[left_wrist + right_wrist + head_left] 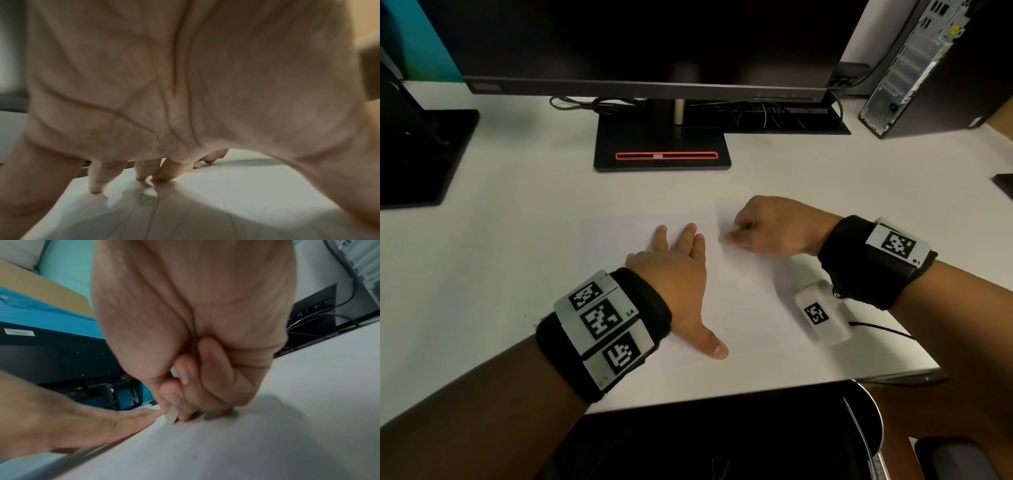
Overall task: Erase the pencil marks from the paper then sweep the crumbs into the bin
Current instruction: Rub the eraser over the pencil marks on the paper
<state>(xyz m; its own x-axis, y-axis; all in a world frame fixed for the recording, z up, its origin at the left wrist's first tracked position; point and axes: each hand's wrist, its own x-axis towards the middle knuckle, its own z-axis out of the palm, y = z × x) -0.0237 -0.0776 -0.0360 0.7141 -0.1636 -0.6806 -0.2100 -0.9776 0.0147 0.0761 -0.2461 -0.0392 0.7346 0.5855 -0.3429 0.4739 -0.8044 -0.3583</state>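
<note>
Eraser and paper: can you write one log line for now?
left hand: flat on paper | right hand: pinches eraser on paper | stage: erasing

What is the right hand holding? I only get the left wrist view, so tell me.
Observer: The right hand pinches a small white eraser, its tip down on the paper.
Operator: Tell me where on the paper it works.
Observer: Near the far right corner, to the right of the left hand, which lies flat on the paper.
Operator: Find me the bin.
Observer: A round metal-rimmed container shows below the near edge of the desk, on the right. It is probably the bin.
</note>
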